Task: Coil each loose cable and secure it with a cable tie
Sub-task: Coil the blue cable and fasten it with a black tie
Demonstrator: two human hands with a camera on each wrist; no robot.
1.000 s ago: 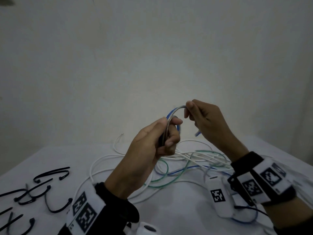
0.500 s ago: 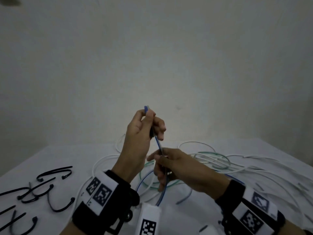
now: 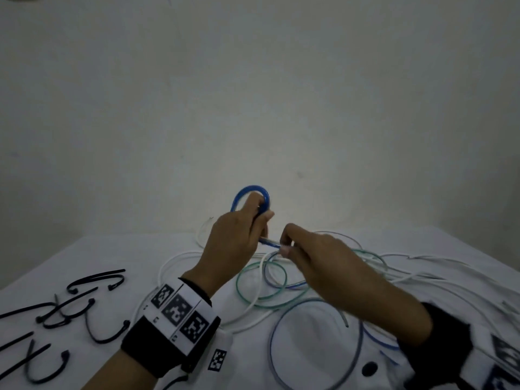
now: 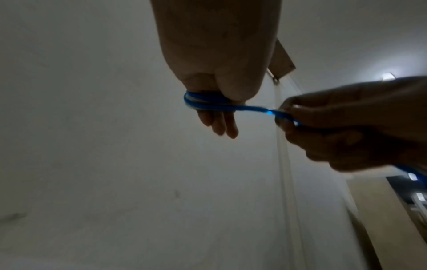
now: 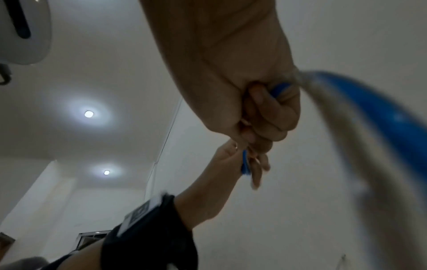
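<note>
Black cable ties (image 3: 84,305) lie scattered on the left part of the white-covered bench (image 3: 84,257), some curled, some straight, well apart from the hands. Right of them, above the bench's middle, the left hand (image 3: 233,243) is raised, its grip narrow: thumb and fingers curl round a small coil of the blue cable (image 3: 253,190). In the head view the coil stands upright as a loop above the knuckles, its opening facing the camera. In the left wrist view the turns of the blue cable (image 4: 203,100) sit bunched just under the left hand (image 4: 217,54), with three fingertips showing below them.

From the coil a short straight run of cable slopes down and to the right, its long axis nearly level, to the right hand (image 3: 318,263). That hand's grip is also tight on the cable: fingers and thumb pinch it just beside the left hand. In the right wrist view the right hand (image 5: 242,73) is folded round the cable, and a blurred length of it sweeps off to the lower right.

Under and right of the hands, loose cables (image 3: 261,291) in white, green and blue lie in overlapping loops on the bench, trailing to the right edge.
</note>
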